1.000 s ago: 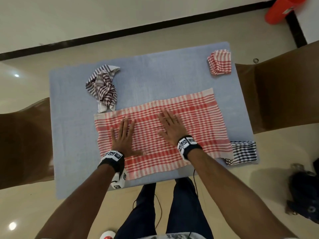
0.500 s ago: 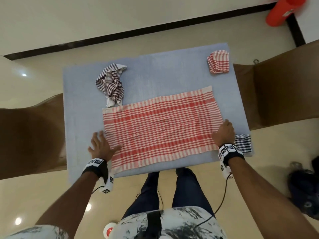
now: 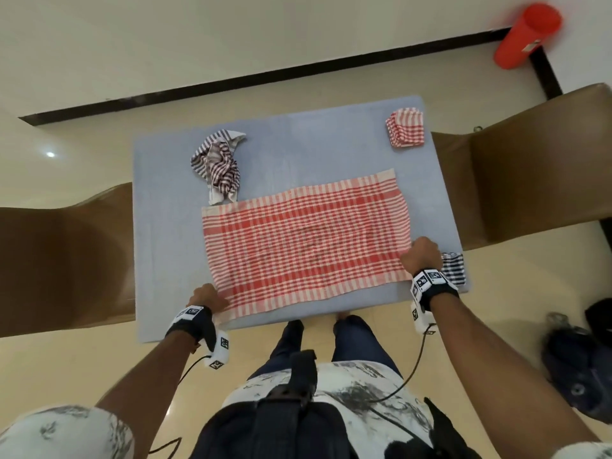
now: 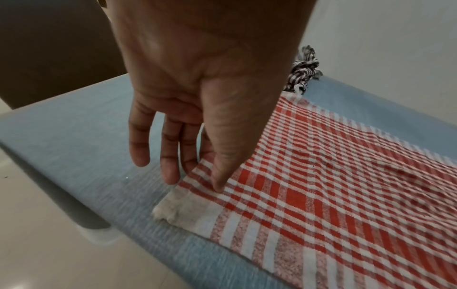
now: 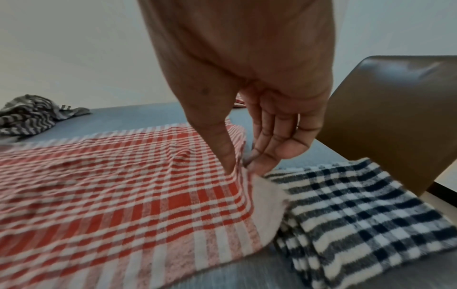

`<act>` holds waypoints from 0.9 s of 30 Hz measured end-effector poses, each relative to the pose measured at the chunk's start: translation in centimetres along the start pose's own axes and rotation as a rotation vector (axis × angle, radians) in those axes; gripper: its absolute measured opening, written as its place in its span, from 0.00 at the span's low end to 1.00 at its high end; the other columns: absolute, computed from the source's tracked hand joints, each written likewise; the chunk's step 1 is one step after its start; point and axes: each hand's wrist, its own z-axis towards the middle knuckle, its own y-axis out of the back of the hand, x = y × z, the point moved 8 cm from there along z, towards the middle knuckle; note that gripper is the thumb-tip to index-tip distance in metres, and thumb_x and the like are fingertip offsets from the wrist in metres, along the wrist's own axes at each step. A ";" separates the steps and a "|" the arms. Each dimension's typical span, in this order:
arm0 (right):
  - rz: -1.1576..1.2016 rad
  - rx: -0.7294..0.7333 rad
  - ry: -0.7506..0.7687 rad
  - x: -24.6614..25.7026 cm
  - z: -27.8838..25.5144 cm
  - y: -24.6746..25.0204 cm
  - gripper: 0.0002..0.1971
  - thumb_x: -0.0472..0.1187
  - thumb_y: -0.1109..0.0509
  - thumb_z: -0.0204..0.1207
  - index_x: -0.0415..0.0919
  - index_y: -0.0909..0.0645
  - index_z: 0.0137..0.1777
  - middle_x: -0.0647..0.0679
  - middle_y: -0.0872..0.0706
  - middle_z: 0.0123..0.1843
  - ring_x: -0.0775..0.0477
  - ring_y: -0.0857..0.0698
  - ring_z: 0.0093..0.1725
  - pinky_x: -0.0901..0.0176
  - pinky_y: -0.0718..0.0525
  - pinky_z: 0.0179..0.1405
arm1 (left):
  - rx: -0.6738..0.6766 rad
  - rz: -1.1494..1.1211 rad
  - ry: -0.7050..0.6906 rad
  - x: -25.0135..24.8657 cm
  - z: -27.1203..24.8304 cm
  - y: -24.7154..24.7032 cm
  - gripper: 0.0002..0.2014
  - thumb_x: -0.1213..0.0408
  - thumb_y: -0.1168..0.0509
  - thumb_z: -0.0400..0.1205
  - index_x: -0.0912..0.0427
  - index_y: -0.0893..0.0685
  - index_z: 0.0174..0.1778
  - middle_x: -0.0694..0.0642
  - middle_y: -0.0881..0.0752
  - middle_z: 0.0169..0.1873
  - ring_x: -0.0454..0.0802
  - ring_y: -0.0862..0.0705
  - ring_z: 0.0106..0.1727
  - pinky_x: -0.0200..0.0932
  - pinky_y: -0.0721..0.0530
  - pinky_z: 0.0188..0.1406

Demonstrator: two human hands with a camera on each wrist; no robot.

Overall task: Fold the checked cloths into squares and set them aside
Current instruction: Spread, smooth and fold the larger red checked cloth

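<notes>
A red checked cloth [image 3: 304, 240] lies spread flat on the blue-grey table [image 3: 165, 260]. My left hand [image 3: 212, 298] pinches its near left corner [image 4: 183, 211], thumb [image 4: 220, 176] on top and fingers [image 4: 170, 172] at the edge. At the near right corner my right hand [image 3: 419, 256] pinches the cloth [image 5: 123, 195] between thumb [image 5: 222, 148] and fingers [image 5: 267, 156], and the edge there is lifted slightly. A folded red checked square [image 3: 405, 127] sits at the far right. A folded dark checked square [image 3: 454, 268] lies beside my right hand.
A crumpled dark striped cloth [image 3: 218, 164] lies at the far left, touching the red cloth's far corner. Brown chairs [image 3: 59, 260] [image 3: 543, 167] flank the table. A red cylinder [image 3: 526, 34] stands on the floor far right, and a dark bag [image 3: 579, 359] lies near right.
Both hands left the middle of the cloth, where they lay flat, and slid outward to its near corners. They now pinch those corners.
</notes>
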 end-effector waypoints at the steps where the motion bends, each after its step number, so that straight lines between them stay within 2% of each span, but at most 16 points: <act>1: -0.006 0.021 0.002 -0.3 -0.5 -0.1 0.16 0.41 0.22 0.75 0.29 0.16 0.54 0.29 0.11 0.56 0.26 0.11 0.55 0.42 0.14 0.50 | 0.018 0.009 -0.006 0.1 -0.1 -0.3 0.28 0.48 0.24 0.78 0.65 0.17 0.66 0.66 0.12 0.63 0.65 0.12 0.62 0.57 0.13 0.65; 5: -0.015 0.066 0.011 -1.5 -2.2 -1.1 0.15 0.44 0.23 0.76 0.30 0.13 0.52 0.31 0.09 0.54 0.27 0.11 0.55 0.43 0.13 0.49 | 0.072 0.008 -0.028 1.0 -0.5 -1.3 0.23 0.52 0.22 0.77 0.66 0.13 0.60 0.65 0.09 0.56 0.63 0.10 0.56 0.55 0.11 0.59; 7: -0.038 0.072 -0.004 -1.9 -2.6 -1.8 0.16 0.44 0.25 0.75 0.31 0.12 0.54 0.32 0.09 0.55 0.28 0.11 0.55 0.44 0.13 0.49 | 0.090 -0.016 -0.032 1.5 -0.7 -1.6 0.22 0.54 0.21 0.77 0.65 0.14 0.60 0.64 0.09 0.55 0.62 0.10 0.55 0.54 0.11 0.58; 9: 0.006 0.053 -0.029 -2.2 -3.0 -2.1 0.14 0.41 0.26 0.75 0.31 0.13 0.54 0.33 0.09 0.53 0.28 0.10 0.54 0.47 0.15 0.44 | 0.102 -0.079 -0.024 1.5 -1.9 -1.3 0.18 0.58 0.22 0.78 0.66 0.14 0.58 0.64 0.09 0.52 0.62 0.09 0.53 0.54 0.09 0.54; 12: 0.122 0.014 -0.061 -2.3 -3.4 -2.1 0.06 0.34 0.31 0.71 0.31 0.15 0.39 0.34 0.12 0.39 0.30 0.10 0.43 0.53 0.22 0.34 | 0.131 -0.182 0.001 1.7 -3.2 -1.3 0.08 0.66 0.26 0.81 0.68 0.14 0.50 0.63 0.07 0.43 0.59 0.06 0.42 0.52 0.06 0.43; 14: 0.158 -0.021 -0.044 -2.1 -3.6 -2.0 0.07 0.31 0.32 0.70 0.31 0.15 0.33 0.34 0.11 0.35 0.30 0.11 0.39 0.53 0.21 0.33 | 0.143 -0.276 0.016 2.0 -3.8 -1.5 0.05 0.70 0.28 0.82 0.69 0.14 0.48 0.63 0.06 0.39 0.58 0.05 0.39 0.53 0.05 0.43; 16: 0.191 -0.049 -0.013 -1.9 -3.9 -1.8 0.07 0.28 0.31 0.71 0.31 0.14 0.33 0.35 0.12 0.34 0.30 0.10 0.40 0.52 0.19 0.35 | 0.128 -0.345 0.023 2.6 -4.0 -1.9 0.06 0.73 0.27 0.81 0.70 0.15 0.51 0.65 0.06 0.39 0.57 0.05 0.37 0.52 0.06 0.41; 17: 0.210 -0.062 0.003 -1.8 -4.1 -1.6 0.07 0.26 0.31 0.72 0.32 0.15 0.35 0.34 0.11 0.37 0.30 0.10 0.43 0.51 0.19 0.38 | 0.114 -0.372 0.023 2.9 -4.0 -2.1 0.09 0.73 0.26 0.80 0.70 0.16 0.53 0.65 0.07 0.39 0.57 0.05 0.36 0.50 0.06 0.37; 19: 0.234 -0.079 0.015 -2.1 -4.4 -1.5 0.06 0.25 0.31 0.74 0.34 0.15 0.43 0.35 0.09 0.47 0.30 0.12 0.52 0.48 0.17 0.47 | 0.068 -0.427 0.015 3.3 -4.1 -2.3 0.14 0.74 0.25 0.79 0.69 0.19 0.58 0.67 0.07 0.42 0.57 0.06 0.33 0.46 0.10 0.28; 20: 0.240 -0.077 0.021 -2.3 -4.4 -1.6 0.08 0.25 0.32 0.75 0.35 0.14 0.46 0.36 0.09 0.51 0.31 0.12 0.55 0.47 0.17 0.52 | 0.036 -0.446 0.003 3.3 -4.3 -2.2 0.14 0.75 0.25 0.79 0.68 0.20 0.57 0.67 0.08 0.43 0.57 0.06 0.32 0.44 0.10 0.26; 22: 0.233 -0.055 0.034 -2.9 -4.2 -1.8 0.11 0.25 0.33 0.74 0.37 0.12 0.48 0.37 0.08 0.54 0.32 0.12 0.57 0.46 0.16 0.56 | -0.001 -0.450 -0.045 3.0 -4.6 -1.9 0.09 0.75 0.25 0.78 0.69 0.17 0.51 0.66 0.08 0.41 0.54 0.07 0.31 0.44 0.09 0.28; 24: 0.218 -0.020 0.053 -3.0 -4.0 -1.9 0.11 0.26 0.32 0.74 0.35 0.10 0.49 0.37 0.08 0.54 0.31 0.12 0.57 0.47 0.16 0.56 | 0.026 -0.383 -0.128 2.5 -4.8 -1.9 0.04 0.74 0.24 0.77 0.68 0.12 0.44 0.63 0.07 0.38 0.53 0.07 0.34 0.47 0.06 0.39; 25: 0.220 -0.007 0.058 -3.0 -4.0 -1.9 0.09 0.28 0.32 0.74 0.34 0.10 0.46 0.36 0.08 0.50 0.30 0.12 0.55 0.47 0.16 0.53 | 0.042 -0.335 -0.168 2.2 -4.9 -1.8 0.02 0.73 0.24 0.77 0.65 0.10 0.41 0.61 0.06 0.37 0.54 0.07 0.36 0.49 0.06 0.44; 26: 0.222 -0.007 0.066 -3.0 -4.2 -1.8 0.09 0.31 0.34 0.75 0.34 0.12 0.40 0.36 0.10 0.43 0.30 0.12 0.49 0.49 0.17 0.44 | 0.052 -0.297 -0.195 2.1 -5.0 -1.7 0.04 0.73 0.24 0.77 0.62 0.09 0.38 0.59 0.06 0.36 0.55 0.07 0.38 0.49 0.06 0.48; 27: 0.228 -0.031 0.082 -2.9 -4.3 -1.6 0.12 0.36 0.37 0.76 0.35 0.17 0.33 0.37 0.15 0.35 0.31 0.14 0.41 0.53 0.23 0.33 | 0.053 -0.271 -0.206 2.1 -5.0 -1.6 0.05 0.72 0.24 0.77 0.59 0.09 0.37 0.57 0.07 0.36 0.55 0.07 0.39 0.49 0.07 0.50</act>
